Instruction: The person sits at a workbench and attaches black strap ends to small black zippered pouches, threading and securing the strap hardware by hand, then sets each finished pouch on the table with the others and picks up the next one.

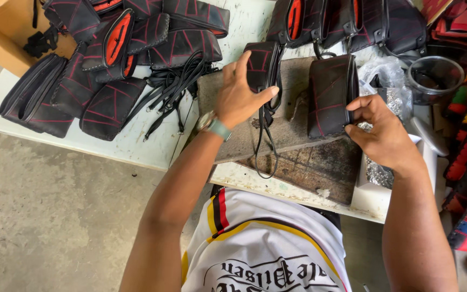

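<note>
Under the left hand (237,92), closed around it, a small black pouch (262,66) with red stitching, upright on a worn stone slab (298,157) on the table (136,143); straps (266,146) dangling below the wrist, ends hard to trace. Just beside the right hand (382,135), pinched at its edge between thumb and fingers, a second black pouch (331,97), also upright; fingertips partly hidden behind it. Beyond the left hand, a heap of similar pouches (109,59), cut off at the top edge. Past the right hand, a clear plastic bag (387,73) and a cup (433,78), contents unclear. Nearer the right wrist, small shiny metal parts (378,174), blurred.
</note>
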Tool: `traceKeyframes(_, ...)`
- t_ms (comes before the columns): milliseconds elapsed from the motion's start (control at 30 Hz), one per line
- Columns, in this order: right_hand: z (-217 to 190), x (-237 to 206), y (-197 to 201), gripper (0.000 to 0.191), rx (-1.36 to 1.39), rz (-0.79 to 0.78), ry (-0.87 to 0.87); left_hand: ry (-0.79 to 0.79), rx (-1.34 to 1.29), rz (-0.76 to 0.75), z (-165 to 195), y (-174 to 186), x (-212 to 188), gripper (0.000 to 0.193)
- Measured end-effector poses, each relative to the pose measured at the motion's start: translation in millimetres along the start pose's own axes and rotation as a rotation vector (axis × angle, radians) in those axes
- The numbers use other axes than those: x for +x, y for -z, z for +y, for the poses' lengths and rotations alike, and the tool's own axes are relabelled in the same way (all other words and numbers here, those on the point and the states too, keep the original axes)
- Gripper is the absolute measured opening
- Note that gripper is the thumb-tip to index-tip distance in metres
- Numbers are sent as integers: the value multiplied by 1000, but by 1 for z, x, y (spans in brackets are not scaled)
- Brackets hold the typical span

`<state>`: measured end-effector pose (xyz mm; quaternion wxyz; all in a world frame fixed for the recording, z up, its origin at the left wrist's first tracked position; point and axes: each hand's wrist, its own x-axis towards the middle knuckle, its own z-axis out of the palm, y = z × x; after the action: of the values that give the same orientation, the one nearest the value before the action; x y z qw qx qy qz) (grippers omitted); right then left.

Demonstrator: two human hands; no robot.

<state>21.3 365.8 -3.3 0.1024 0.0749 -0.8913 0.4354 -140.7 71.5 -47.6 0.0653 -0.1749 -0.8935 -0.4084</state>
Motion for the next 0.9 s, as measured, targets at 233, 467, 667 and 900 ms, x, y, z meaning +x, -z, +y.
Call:
traceKeyframes(233, 0, 2, 6, 39, 14, 7, -37, -3, -173, 266, 5, 0, 18, 64)
traceKeyframes(467, -10, 14, 14, 39, -71, -5, -118, -219, -772, 397, 23, 62, 91, 53)
traceKeyframes(667, -12, 25, 13, 41, -51, -42, -81, -144, -437, 471, 40, 37, 205, 55)
traceKeyframes(900, 0, 29, 9, 41, -59, -89, -127, 246, -124, 91, 19, -44, 225, 68)
